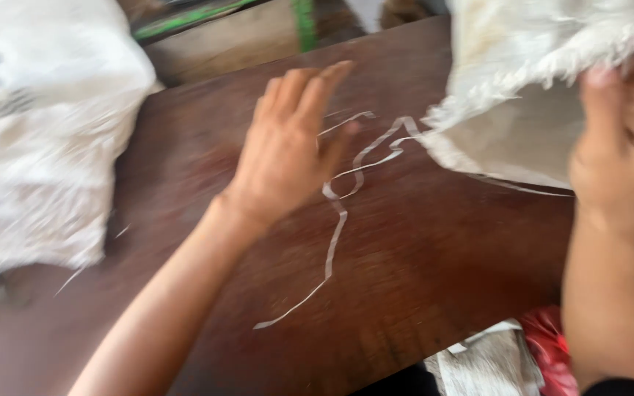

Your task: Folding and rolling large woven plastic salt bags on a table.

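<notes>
Head view, much motion blur throughout.

A dark brown wooden worktop (420, 242) is seen across most of the frame, running at a slant from lower left to upper right.

The left hand (288, 150) is held at centre frame, palm down, above or on the wood; contact cannot be told through the blur. Its fingers (315, 88) are stretched out and kept close together, pointing to the upper right; nothing is gripped by them. The bare forearm is seen running down to the lower left edge.

A thin white plastic strip (335, 235) is laid on the wood in a loose wavy line, from just right of the left hand down toward lower centre. Its upper end is joined to the frayed edge of a white woven sack (515, 125) at the upper right of the frame.

The sack is gripped by the right hand (621, 139) at the far right, the fingers curled shut on the fabric near its fringed edge. The lower flap of the sack is spread over the worktop.

A second white woven sack (34, 139), bulky and blurred, is set at the left edge, partly on the wood.

Below the worktop's near edge, at lower right, a scrap of white woven cloth (489, 363) and something red (548, 341) are seen side by side; the red item cannot be identified.
</notes>
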